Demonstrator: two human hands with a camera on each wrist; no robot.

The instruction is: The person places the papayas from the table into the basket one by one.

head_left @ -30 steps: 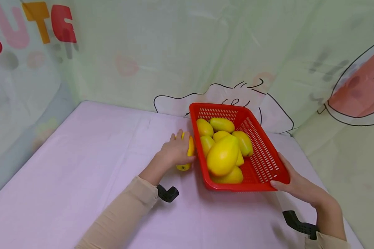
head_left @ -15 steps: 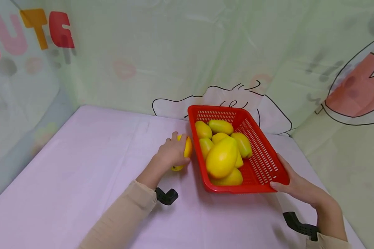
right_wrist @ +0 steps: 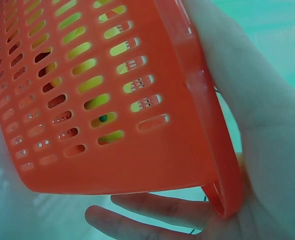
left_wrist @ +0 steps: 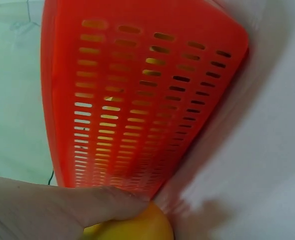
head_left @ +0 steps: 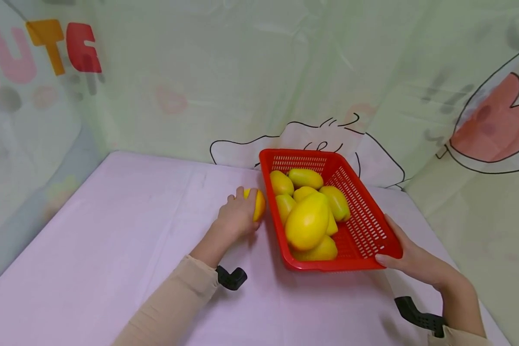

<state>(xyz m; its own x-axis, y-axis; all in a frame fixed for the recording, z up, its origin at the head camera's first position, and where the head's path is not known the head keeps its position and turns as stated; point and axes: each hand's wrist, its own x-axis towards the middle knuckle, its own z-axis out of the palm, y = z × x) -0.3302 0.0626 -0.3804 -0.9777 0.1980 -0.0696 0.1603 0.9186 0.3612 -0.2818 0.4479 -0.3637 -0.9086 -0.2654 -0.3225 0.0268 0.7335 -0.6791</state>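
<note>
My left hand [head_left: 237, 211] curls over a yellow mango [head_left: 260, 205] just left of the red basket. In the left wrist view the thumb [left_wrist: 115, 204] lies along the mango [left_wrist: 142, 226], close to the basket's slotted wall [left_wrist: 137, 115]; its other fingers are out of that view. My right hand [head_left: 417, 257] holds the basket [head_left: 328, 263] at its near right corner. There the thumb lies on the rim, while other fingers [right_wrist: 152, 220] reach past the basket's end in the right wrist view. Inside are several yellow mangoes [head_left: 338, 204], with a larger lemon-shaped fruit [head_left: 307, 222] on top.
A pale lilac cloth covers the table [head_left: 125, 250]. Behind it hangs a printed pale green curtain [head_left: 225, 72], close to the basket's far end. Black camera mounts [head_left: 232, 278] sit at both wrists.
My left hand has shifted slightly left, away from the basket, with the mango. The mango's near end, visible below the hand before, is now hidden. The right hand keeps its hold on the basket.
</note>
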